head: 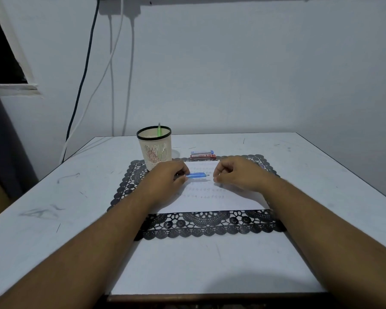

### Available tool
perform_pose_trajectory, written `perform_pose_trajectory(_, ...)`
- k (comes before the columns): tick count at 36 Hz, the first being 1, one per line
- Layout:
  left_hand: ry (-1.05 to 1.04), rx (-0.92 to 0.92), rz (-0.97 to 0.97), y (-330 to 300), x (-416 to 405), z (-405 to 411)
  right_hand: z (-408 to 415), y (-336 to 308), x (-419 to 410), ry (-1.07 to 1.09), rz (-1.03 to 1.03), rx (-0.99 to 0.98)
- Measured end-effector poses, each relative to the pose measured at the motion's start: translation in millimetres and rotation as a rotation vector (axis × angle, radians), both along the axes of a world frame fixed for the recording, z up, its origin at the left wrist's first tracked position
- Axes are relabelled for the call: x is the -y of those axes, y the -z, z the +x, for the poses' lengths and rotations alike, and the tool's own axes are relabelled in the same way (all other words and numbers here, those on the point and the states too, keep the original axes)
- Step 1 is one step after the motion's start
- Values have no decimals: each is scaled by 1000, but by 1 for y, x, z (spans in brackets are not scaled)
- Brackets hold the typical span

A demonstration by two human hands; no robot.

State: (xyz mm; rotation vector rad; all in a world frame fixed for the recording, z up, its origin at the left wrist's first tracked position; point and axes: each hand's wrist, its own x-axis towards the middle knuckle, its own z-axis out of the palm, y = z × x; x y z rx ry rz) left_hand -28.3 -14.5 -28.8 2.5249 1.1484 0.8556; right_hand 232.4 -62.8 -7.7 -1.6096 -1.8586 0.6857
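Two hands, one pencil: lead-feed posn.
L hand (168,177) was clamped on the blue mech. pencil (197,175), held level over the paper (221,201), tip toward 3 o'clock. R hand (236,172) sat just beyond the tip, thumb & forefinger pinched together; any lead betw. them was too fine to see. Advised: steady barrel, straight axial feed, light pressure. Lead cases (202,154) lay at 12 o'clock.

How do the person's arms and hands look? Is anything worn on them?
The left forearm and right forearm are bare, with no sleeve in view. The left hand and right hand wear no gloves; no watch, ring or bracelet shows.
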Motion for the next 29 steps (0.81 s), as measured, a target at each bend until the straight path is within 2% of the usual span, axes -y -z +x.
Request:
perform_pose_trajectory(4, -4, 1, 1, 2, -3, -1, 11, -4, 1, -80, -122, 112)
perform_pose_trajectory(8, 3, 0, 0, 3, -4, -2, 13, -5, -1, -77, -161, 92)
perform_pose_trajectory(16, 22, -20, -21, 2, -2, 0, 4, 3, -7, 28, -4, 157)
perform_pose_trajectory(21, 76, -69, -12, 1, 1, 1, -11, 8, -15, 38, 66, 94)
perform_pose_trajectory(29, 112, -119, 15, -2, 0, 2, -33, 10, -22, 20, 52, -14)
